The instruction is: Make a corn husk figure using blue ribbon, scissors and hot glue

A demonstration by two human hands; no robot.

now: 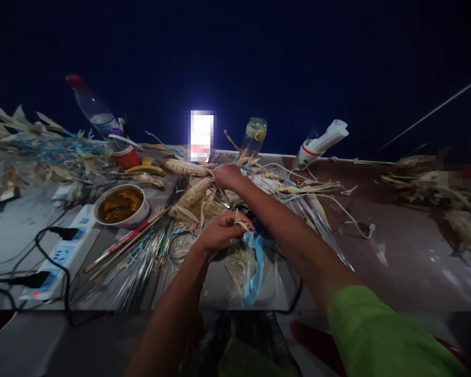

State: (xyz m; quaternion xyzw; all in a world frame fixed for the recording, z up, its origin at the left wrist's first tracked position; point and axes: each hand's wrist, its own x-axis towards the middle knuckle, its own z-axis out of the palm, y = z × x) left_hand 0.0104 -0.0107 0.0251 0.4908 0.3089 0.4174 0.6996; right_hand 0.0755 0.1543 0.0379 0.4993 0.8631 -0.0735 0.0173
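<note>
My left hand (225, 230) is closed in a pinch on a pale strip of corn husk (241, 222) near the middle of the table. Just right of it lies a light-blue tool (254, 272) that looks like a hot glue gun, its handle towards me. Farther out, my right hand (228, 177) is curled, fingers pointing down, by the ends of two dried corn cobs. One corn cob (185, 168) lies behind, the other cob (194, 193) closer. What the right fingertips hold, if anything, is hidden.
On the left are a bowl of brown liquid (121, 205), a power strip (65, 254) with black cords, and a bundle of thin wires (145, 267). At the back stand a lit screen (201, 135), a clear jar (253, 137) and a paper cup (306, 155). A white cable (347, 212) crosses the right.
</note>
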